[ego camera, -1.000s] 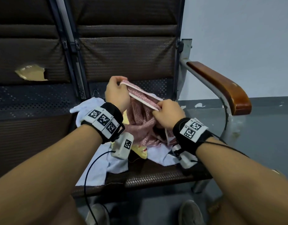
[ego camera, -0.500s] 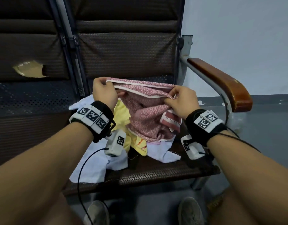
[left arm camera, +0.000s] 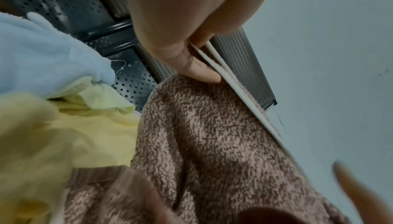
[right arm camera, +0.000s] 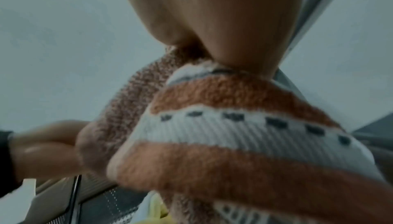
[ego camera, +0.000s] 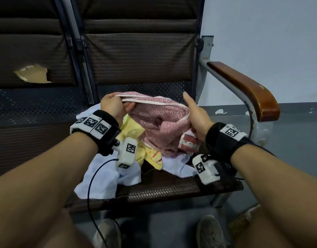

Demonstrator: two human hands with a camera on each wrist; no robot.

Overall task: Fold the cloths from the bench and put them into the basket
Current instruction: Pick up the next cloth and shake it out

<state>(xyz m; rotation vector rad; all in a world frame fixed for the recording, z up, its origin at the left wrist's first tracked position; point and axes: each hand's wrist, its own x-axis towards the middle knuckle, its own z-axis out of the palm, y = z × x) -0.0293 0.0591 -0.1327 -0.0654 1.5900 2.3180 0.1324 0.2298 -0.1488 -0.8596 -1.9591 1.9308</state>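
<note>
A pink speckled towel (ego camera: 159,126) with a white hem hangs between my two hands above the bench seat (ego camera: 172,190). My left hand (ego camera: 113,106) pinches the doubled hem at its left end, shown close up in the left wrist view (left arm camera: 191,51). My right hand (ego camera: 195,115) holds the right end with the thumb raised off the cloth; its fingers are hidden under the towel. The towel's striped orange and white end (right arm camera: 234,126) hangs bunched from that hand (right arm camera: 223,17). No basket shows.
A yellow cloth (ego camera: 132,133) and a pale blue-white cloth (ego camera: 100,176) lie crumpled on the seat under the towel. A wooden armrest (ego camera: 247,90) stands at the right. The left backrest has a torn hole (ego camera: 34,76). My shoes (ego camera: 211,231) are on the floor below.
My hands have moved apart, drawing the towel's hem out wide between them. The right hand has slid right along the hem and its thumb has lifted off the cloth.
</note>
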